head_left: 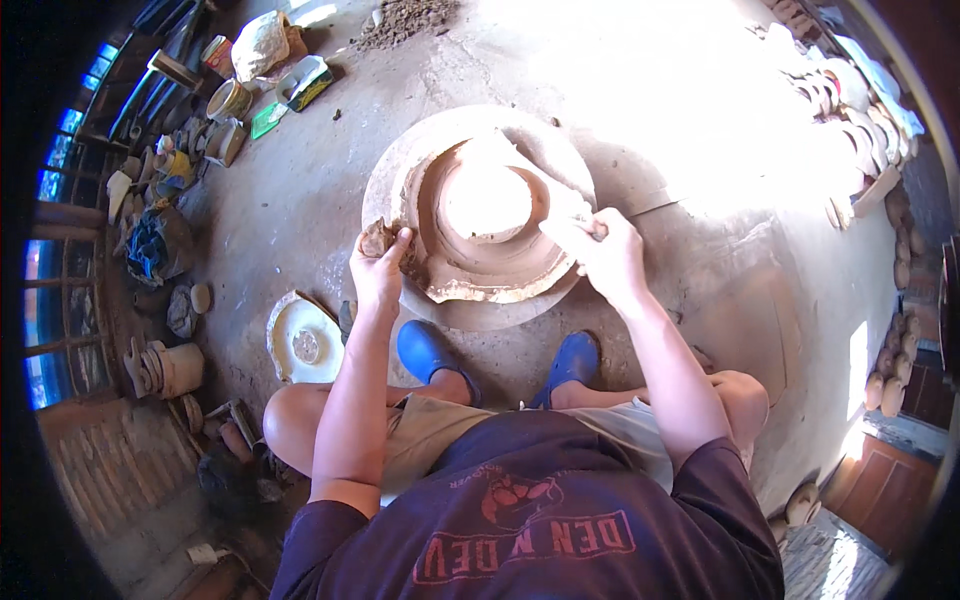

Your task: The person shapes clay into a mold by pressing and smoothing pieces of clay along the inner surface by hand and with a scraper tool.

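A wide round pale disc [577,165] lies in front of me, bearing a ring-shaped clay or plaster form [455,283] with an uneven, ragged rim. Its round middle [488,200] is washed out by bright light. At the form's left edge, my left hand [376,280] is closed round a brown lump of clay [377,240]. My right hand [617,262] is closed at the right edge, its fingers pinching a pale strip of clay [567,236]. Glare hides whether that strip is joined to the rim.
My blue clogs [428,350] are planted just below the disc. A white basin [292,340] rests left of my left forearm. Buckets [229,101] and a carton [305,82] stand at the far left, near a heap of crumbled clay [408,20]. Curved clay pieces [862,135] line the right side.
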A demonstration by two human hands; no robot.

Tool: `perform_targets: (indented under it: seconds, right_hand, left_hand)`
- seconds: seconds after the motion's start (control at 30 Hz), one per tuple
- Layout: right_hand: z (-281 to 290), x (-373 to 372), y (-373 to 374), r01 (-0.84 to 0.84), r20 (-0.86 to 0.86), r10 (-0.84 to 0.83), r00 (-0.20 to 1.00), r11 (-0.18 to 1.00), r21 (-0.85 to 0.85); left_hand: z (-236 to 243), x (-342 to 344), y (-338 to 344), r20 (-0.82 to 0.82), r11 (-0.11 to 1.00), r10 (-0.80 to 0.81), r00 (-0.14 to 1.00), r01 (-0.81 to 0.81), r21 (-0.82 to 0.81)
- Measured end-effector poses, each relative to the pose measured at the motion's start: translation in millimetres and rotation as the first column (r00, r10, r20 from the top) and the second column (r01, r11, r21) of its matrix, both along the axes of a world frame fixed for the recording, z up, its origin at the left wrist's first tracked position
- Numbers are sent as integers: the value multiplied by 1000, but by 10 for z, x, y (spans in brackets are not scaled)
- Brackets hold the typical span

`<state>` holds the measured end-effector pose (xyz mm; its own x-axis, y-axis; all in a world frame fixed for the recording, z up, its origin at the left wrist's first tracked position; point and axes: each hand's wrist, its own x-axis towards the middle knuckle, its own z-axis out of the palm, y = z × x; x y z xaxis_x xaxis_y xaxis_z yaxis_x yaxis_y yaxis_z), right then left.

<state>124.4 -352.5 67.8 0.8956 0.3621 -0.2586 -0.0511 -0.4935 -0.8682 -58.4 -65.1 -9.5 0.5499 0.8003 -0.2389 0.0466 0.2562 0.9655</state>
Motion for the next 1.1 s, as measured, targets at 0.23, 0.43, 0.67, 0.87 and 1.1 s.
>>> perform_targets:
  seconds: [0.23, 0.43, 0.67, 0.87, 1.1]
  right_hand:
    - [-342, -84, 267, -34, 195, 7, 981, 991, 131]
    - [-162, -17, 392, -41, 20, 40, 999, 999, 11]
    - [-179, 103, 364, -55, 188, 44, 981, 997, 58]
    - [61, -24, 200, 14, 5, -14, 1000, 1000, 15]
    - [-186, 53, 480, -97, 32, 98, 995, 995, -23]
  left_hand:
    - [-42, 18, -13, -19, 1000, -9, 1000, 9, 22]
    - [-59, -58, -75, -45, 999, -9, 999, 11, 44]
    - [31, -106, -247, -37, 1000, -25, 999, 25, 10]
    - [-25, -186, -275, -22, 999, -24, 999, 25, 43]
    - [52, -210, -484, -66, 995, -85, 994, 88, 49]
